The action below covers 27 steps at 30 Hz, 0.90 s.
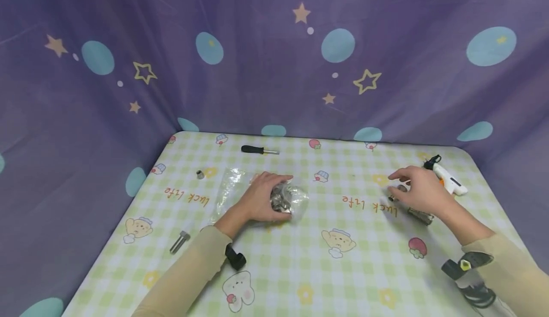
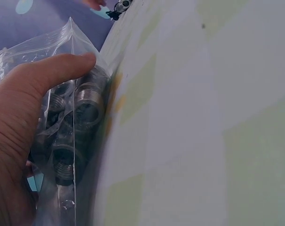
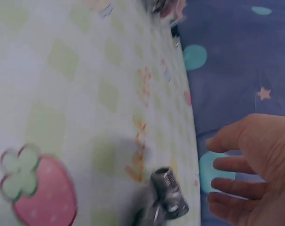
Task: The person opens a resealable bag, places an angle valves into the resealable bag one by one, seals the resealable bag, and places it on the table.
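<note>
A clear zip bag [image 2: 48, 44] of threaded metal pipe fittings [image 2: 88, 101] lies on the table under my left hand [image 1: 262, 197]. That hand grips the bag's filled end, its thumb across the front in the left wrist view; the other fingers are mostly hidden there. My right hand [image 1: 422, 190] hovers at the table's right side, fingers apart and holding nothing. Below it are loose metal fittings [image 3: 170, 193], partly covered by the hand in the head view. A longer metal piece [image 1: 420, 216] lies just under the right wrist.
A black-handled screwdriver [image 1: 253, 149] lies at the back. To the left are a small metal fitting [image 1: 200, 174] and a hex bolt [image 1: 179, 242]. Beyond my right hand sits a white glue gun [image 1: 450, 181] with a black cord. A purple curtain [image 1: 274, 69] hangs behind the table.
</note>
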Each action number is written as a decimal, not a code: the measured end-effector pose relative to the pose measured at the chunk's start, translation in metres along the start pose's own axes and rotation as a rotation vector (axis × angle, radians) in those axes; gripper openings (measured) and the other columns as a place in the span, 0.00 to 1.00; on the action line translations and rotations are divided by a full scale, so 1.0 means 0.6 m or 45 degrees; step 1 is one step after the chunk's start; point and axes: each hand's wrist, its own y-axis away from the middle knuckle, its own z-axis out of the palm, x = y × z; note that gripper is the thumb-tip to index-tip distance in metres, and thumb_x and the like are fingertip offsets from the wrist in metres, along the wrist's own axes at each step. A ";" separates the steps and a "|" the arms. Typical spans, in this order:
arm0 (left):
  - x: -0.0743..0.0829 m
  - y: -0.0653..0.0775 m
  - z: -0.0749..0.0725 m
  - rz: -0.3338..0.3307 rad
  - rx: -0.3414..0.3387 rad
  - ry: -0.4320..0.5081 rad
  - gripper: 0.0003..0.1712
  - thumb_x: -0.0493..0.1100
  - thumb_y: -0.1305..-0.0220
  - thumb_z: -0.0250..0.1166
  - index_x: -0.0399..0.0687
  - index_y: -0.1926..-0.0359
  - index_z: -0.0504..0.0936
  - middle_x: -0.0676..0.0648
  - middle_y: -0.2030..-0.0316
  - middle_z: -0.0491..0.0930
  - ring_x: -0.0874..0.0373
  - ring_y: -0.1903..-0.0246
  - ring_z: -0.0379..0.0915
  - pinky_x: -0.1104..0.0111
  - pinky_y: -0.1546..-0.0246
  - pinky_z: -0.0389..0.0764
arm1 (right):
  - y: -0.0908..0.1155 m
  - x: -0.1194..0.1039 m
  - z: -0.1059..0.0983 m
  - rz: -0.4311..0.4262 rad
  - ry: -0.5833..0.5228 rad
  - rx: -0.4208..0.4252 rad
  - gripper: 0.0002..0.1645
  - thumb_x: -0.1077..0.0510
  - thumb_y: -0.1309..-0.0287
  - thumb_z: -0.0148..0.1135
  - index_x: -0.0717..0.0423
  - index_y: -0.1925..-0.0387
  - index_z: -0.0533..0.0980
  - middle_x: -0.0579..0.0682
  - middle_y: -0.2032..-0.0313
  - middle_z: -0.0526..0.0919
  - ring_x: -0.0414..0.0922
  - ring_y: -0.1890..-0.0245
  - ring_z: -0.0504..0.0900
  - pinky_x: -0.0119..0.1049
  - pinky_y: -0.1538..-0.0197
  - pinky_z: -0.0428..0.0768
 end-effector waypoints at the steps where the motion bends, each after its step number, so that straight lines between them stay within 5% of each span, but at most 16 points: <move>1: 0.000 0.000 0.000 -0.001 -0.009 -0.008 0.62 0.69 0.59 0.84 0.56 0.23 0.73 0.49 0.33 0.81 0.49 0.36 0.73 0.46 0.30 0.72 | 0.002 0.007 0.001 0.010 0.020 -0.010 0.20 0.54 0.36 0.73 0.61 0.47 0.86 0.68 0.48 0.87 0.64 0.53 0.88 0.58 0.57 0.87; 10: -0.004 -0.004 -0.003 -0.023 0.007 -0.002 0.61 0.67 0.61 0.85 0.56 0.24 0.74 0.50 0.34 0.82 0.49 0.35 0.73 0.44 0.27 0.69 | 0.001 0.036 0.013 0.073 0.082 -0.043 0.30 0.45 0.37 0.74 0.64 0.44 0.85 0.70 0.49 0.86 0.65 0.52 0.86 0.62 0.57 0.85; 19: 0.001 -0.001 0.004 -0.007 -0.003 0.005 0.60 0.68 0.59 0.84 0.57 0.24 0.74 0.50 0.34 0.81 0.49 0.35 0.73 0.42 0.26 0.68 | 0.009 0.045 0.031 0.117 0.103 -0.071 0.28 0.44 0.45 0.80 0.62 0.54 0.86 0.53 0.67 0.89 0.44 0.72 0.82 0.41 0.69 0.79; 27: -0.002 0.000 0.001 -0.007 -0.006 -0.004 0.61 0.69 0.59 0.84 0.57 0.24 0.73 0.50 0.33 0.81 0.49 0.34 0.73 0.44 0.25 0.67 | -0.002 0.034 0.032 0.131 0.101 -0.052 0.26 0.46 0.47 0.80 0.62 0.55 0.86 0.56 0.65 0.90 0.50 0.67 0.85 0.51 0.63 0.82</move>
